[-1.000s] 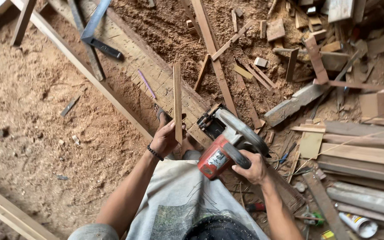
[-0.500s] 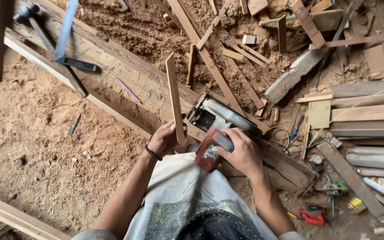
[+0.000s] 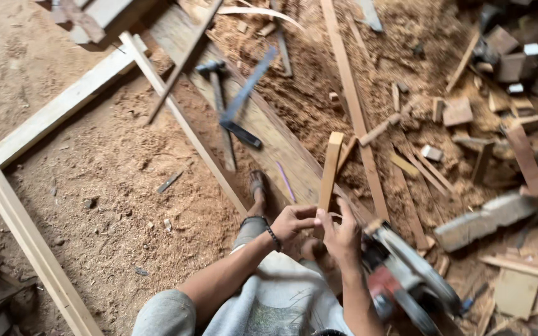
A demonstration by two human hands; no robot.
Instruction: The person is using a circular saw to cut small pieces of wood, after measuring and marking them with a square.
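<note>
Both hands, left hand (image 3: 291, 222) and right hand (image 3: 342, 235), grasp the short wooden strip (image 3: 329, 171) upright above the long plank (image 3: 263, 124), circular saw (image 3: 406, 280) set down just beside it, ungripped; cut appears done.

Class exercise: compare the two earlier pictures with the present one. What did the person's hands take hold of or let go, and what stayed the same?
The right hand let go of the red circular saw and moved left onto the short wooden strip, so both hands now grip it. The saw lies unheld beside the right forearm. The left hand kept its hold on the strip, which stays upright. The hammer and the long plank lie as before.
</note>
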